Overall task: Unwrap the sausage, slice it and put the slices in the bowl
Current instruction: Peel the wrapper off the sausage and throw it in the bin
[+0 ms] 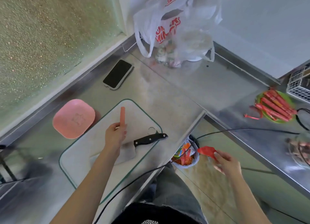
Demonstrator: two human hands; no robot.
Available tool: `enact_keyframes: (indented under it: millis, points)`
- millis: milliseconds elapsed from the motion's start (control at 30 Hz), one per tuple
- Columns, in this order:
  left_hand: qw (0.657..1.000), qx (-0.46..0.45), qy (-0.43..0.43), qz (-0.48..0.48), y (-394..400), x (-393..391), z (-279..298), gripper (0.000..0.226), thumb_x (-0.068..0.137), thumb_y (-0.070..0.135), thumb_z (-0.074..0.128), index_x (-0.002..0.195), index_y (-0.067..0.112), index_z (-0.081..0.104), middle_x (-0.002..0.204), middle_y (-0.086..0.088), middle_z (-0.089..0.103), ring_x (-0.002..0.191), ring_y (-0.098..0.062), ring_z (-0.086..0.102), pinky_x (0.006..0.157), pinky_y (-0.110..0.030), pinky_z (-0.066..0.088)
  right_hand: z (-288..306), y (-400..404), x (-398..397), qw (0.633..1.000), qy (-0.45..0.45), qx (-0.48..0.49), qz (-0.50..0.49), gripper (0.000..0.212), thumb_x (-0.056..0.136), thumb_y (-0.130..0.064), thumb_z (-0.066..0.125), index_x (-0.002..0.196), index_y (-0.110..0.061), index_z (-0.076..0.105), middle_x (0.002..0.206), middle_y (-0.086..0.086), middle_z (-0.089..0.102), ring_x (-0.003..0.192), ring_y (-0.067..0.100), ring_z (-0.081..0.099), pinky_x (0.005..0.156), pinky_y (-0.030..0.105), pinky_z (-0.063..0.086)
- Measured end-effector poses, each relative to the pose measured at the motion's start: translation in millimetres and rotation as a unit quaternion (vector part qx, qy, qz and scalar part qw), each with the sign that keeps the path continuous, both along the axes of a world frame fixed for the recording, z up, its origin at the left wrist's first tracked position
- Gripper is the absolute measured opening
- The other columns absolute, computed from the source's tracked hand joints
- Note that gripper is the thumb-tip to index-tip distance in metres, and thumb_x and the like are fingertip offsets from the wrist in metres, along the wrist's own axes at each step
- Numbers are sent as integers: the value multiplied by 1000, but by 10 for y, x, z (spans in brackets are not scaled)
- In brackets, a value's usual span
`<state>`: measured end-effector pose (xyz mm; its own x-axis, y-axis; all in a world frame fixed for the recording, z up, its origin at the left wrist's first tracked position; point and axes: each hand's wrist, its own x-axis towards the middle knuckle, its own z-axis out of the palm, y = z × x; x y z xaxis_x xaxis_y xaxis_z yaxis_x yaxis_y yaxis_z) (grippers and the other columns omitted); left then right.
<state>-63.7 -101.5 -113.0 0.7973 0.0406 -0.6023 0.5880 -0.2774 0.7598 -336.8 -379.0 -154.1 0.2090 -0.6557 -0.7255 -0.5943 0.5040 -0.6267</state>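
My left hand (115,134) grips the near end of a bare pink sausage (122,114), which points away over the glass cutting board (80,155). A cleaver with a black handle (150,139) lies on the board just right of that hand, its blade partly hidden under my wrist. The pink bowl (73,119) sits empty to the left of the board. My right hand (225,161) pinches a crumpled red wrapper (207,151) off the counter edge, beside a small bin (185,156) filled with wrappers.
A black phone (118,74) lies behind the board. A white plastic bag (174,29) stands in the back corner. A green plate of wrapped red sausages (275,107) sits on the right counter beside a white wire basket (298,86). Black cables (243,130) cross the gap.
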Motion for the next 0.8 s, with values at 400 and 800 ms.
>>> enact_keyframes:
  millis: [400, 800]
  points:
    - [998, 25, -22, -60, -155, -251, -16, 13, 90, 16, 59, 93, 4, 61, 39, 8, 39, 44, -15, 31, 48, -26, 26, -707, -77, 302, 991, 125, -16, 39, 21, 82, -7, 67, 102, -3, 70, 83, 19, 72, 62, 28, 67, 77, 43, 59]
    - [994, 56, -36, -89, -227, -290, -33, 5, 87, 23, 62, 85, 18, 62, 60, -2, 47, 50, -16, 38, 51, -25, 32, -938, -184, 467, 984, 73, 152, 51, 33, 92, 6, 45, 124, 3, 50, 97, 20, 60, 87, 39, 62, 77, 37, 56]
